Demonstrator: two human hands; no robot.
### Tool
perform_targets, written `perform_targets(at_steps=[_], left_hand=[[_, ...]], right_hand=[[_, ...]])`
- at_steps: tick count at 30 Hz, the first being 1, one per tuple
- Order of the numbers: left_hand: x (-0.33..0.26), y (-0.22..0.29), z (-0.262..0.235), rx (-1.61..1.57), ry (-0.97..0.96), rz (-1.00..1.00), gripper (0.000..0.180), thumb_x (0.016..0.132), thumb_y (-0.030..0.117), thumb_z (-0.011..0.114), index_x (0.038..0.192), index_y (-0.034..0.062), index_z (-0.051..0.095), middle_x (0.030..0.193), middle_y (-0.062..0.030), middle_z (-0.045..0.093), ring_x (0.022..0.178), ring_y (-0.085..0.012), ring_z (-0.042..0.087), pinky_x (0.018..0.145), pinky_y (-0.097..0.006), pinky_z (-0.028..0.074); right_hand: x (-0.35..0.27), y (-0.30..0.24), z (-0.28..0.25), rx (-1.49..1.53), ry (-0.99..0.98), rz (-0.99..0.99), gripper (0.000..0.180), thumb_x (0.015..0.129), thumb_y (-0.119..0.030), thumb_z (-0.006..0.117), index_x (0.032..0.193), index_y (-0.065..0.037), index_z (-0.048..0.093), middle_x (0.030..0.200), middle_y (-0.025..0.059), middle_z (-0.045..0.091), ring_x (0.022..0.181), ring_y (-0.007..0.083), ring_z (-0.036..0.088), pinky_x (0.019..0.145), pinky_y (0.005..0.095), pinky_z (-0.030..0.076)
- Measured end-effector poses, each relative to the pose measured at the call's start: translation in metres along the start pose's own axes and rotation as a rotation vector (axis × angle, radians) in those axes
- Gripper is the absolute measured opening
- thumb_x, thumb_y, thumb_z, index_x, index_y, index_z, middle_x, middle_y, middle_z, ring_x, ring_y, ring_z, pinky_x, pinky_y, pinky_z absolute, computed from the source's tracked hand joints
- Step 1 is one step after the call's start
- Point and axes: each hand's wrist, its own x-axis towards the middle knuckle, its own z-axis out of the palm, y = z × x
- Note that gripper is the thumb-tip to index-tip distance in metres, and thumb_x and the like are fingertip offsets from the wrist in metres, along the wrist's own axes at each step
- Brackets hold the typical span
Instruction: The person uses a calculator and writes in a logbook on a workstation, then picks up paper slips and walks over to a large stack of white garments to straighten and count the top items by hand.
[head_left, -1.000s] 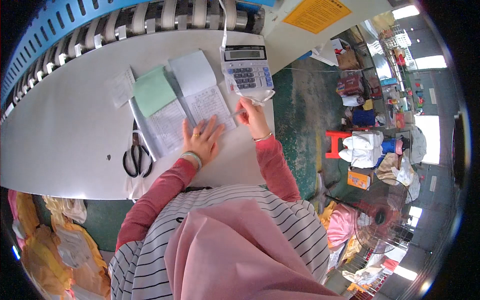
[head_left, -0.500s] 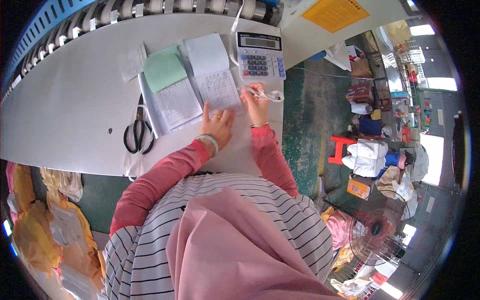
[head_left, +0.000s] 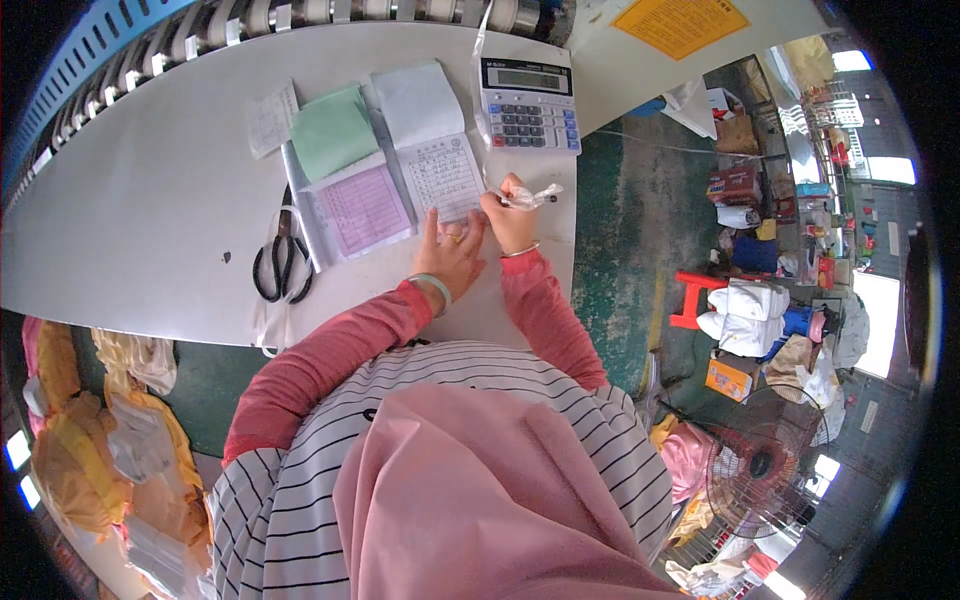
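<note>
Paperwork on the white table (head_left: 130, 220) is pressed flat: the printed white form pad (head_left: 443, 176) is held down by the left hand (head_left: 450, 252), fingers spread. A clear plastic-wrapped pen (head_left: 527, 196) is gripped in the closed right hand (head_left: 510, 215), beside the pad and below the grey calculator (head_left: 527, 103). Black scissors (head_left: 283, 262) are left well apart.

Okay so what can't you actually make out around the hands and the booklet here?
- Head view: what the right hand grips; only a clear wrapped end pokes out of the fist.
- Head view: the lower edge of the white form booklet, covered by both hands.
- Head view: the left hand palm side, facing down.
- Head view: the calculator display, too small.
</note>
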Motion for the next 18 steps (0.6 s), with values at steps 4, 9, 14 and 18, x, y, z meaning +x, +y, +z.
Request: perform_targets(at_steps=[4, 9, 14, 18], left_hand=[[-0.0014, -0.0012, -0.0014, -0.001, 0.042, 0.01, 0.066, 0.087, 0.044, 0.052, 0.137, 0.0032, 0.04, 0.134, -0.0081, 0.039, 0.108, -0.025, 0.049, 0.104, -0.06, 0.026], [-0.0004, -0.0009, -0.0068, -0.003, -0.002, 0.008, 0.065, 0.087, 0.045, 0.051, 0.137, 0.0048, 0.04, 0.133, -0.0065, 0.041, 0.108, -0.0248, 0.048, 0.105, -0.058, 0.025], [-0.001, 0.0002, -0.0074, 0.024, -0.015, -0.008, 0.065, 0.087, 0.045, 0.052, 0.138, 0.007, 0.039, 0.132, -0.0049, 0.043, 0.109, -0.0243, 0.048, 0.105, -0.057, 0.024], [-0.0001, -0.0003, -0.0064, 0.029, -0.019, -0.009, 0.066, 0.086, 0.045, 0.053, 0.138, 0.0079, 0.039, 0.132, -0.0048, 0.043, 0.109, -0.0242, 0.048, 0.105, -0.058, 0.025]], right_hand=[[-0.0002, -0.0043, 0.0033, 0.0, -0.003, -0.045, 0.026, 0.07, -0.005, 0.062, 0.068, -0.005, 0.036, 0.058, 0.001, 0.03, 0.055, 0.0086, 0.029, 0.047, 0.0291, 0.031], [-0.0009, -0.0022, 0.0037, 0.006, -0.019, 0.043, 0.026, 0.068, -0.005, 0.063, 0.066, -0.005, 0.036, 0.056, 0.0027, 0.032, 0.053, 0.0106, 0.03, 0.047, 0.0306, 0.032], [0.001, -0.001, 0.0023, -0.045, -0.039, 0.001, 0.028, 0.068, -0.006, 0.063, 0.066, -0.005, 0.035, 0.056, 0.0039, 0.032, 0.052, 0.012, 0.03, 0.046, 0.0313, 0.032], [0.0007, -0.002, 0.0023, -0.081, -0.018, 0.019, 0.029, 0.068, -0.006, 0.063, 0.066, -0.005, 0.035, 0.056, 0.0047, 0.031, 0.052, 0.0123, 0.03, 0.046, 0.0313, 0.031]])
